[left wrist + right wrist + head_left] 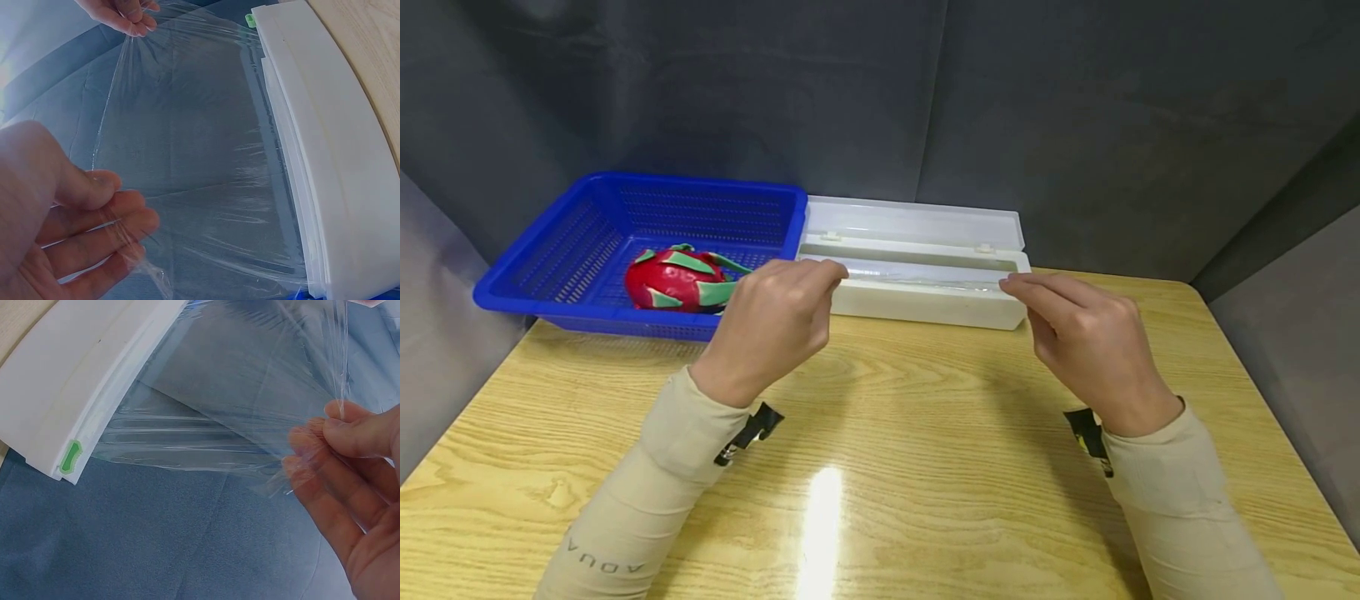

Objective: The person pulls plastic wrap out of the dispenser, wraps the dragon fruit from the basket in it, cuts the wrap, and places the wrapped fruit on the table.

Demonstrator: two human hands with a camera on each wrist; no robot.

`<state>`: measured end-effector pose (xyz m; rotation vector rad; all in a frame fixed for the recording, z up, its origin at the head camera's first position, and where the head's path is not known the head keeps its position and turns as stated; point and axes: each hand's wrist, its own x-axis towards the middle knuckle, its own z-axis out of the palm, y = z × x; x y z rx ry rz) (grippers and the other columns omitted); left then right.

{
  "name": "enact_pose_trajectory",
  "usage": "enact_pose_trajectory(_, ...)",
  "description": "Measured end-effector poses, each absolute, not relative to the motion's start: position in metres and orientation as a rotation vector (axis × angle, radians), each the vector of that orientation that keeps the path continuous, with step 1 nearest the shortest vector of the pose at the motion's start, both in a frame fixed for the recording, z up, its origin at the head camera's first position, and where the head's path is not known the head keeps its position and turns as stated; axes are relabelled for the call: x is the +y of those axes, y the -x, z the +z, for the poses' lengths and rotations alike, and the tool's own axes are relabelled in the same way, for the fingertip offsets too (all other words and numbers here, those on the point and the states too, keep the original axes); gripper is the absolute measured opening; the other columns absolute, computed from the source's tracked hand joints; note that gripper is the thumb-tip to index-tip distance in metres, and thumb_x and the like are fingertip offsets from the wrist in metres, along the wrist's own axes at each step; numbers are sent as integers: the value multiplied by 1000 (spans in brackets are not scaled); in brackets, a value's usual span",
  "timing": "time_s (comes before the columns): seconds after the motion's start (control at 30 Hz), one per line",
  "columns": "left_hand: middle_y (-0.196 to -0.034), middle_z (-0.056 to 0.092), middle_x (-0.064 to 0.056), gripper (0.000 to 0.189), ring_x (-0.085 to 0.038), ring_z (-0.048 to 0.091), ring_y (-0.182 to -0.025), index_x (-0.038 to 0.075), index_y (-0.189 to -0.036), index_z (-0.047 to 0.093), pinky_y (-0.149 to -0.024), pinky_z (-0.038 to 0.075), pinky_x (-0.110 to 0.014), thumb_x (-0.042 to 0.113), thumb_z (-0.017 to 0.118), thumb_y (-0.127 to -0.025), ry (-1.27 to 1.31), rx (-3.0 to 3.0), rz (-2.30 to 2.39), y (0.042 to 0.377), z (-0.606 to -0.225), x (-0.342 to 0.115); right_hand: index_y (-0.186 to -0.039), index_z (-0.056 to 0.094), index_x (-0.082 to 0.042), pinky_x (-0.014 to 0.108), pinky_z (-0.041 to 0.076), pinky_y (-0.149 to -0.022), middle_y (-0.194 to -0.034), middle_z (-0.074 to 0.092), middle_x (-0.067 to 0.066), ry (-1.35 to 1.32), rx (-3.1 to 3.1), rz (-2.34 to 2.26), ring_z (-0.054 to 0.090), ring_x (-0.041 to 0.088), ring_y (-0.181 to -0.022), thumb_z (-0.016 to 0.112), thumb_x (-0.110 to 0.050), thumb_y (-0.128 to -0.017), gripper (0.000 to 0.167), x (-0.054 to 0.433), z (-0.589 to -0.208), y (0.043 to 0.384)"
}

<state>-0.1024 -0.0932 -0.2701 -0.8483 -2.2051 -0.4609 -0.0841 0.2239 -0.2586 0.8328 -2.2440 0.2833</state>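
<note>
A clear sheet of plastic wrap (187, 112) stretches between both hands and the long white dispenser box (925, 305), whose lid stands open at the back. My left hand (775, 321) pinches one corner between thumb and fingers, near the box's left end. At the opposite corner, my right hand (1086, 342) pinches the film the same way; its fingertips (300, 440) show through the wrap. In the right wrist view, folds run from that pinch to the box edge, where a green slider (71, 456) sits.
Left of the box stands a blue plastic basket (520, 304) with a red and green dragon fruit (673, 279) in it. Both stand on a wooden table (925, 467), against a dark cloth backdrop (1075, 125).
</note>
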Motion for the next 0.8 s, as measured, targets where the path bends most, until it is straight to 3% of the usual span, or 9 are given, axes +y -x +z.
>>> enact_pose_trajectory(0.8,-67,70,-6,24,-20,61,-54,1,-94,72,-56,55,-37,-9,50,-92,860,-2148,-450,98,-266,-94,-110,79,-2,51,61,-65,-105,80,18,-827,-2223,302,79,35,-85,67,19,-81,38,222,-256,80)
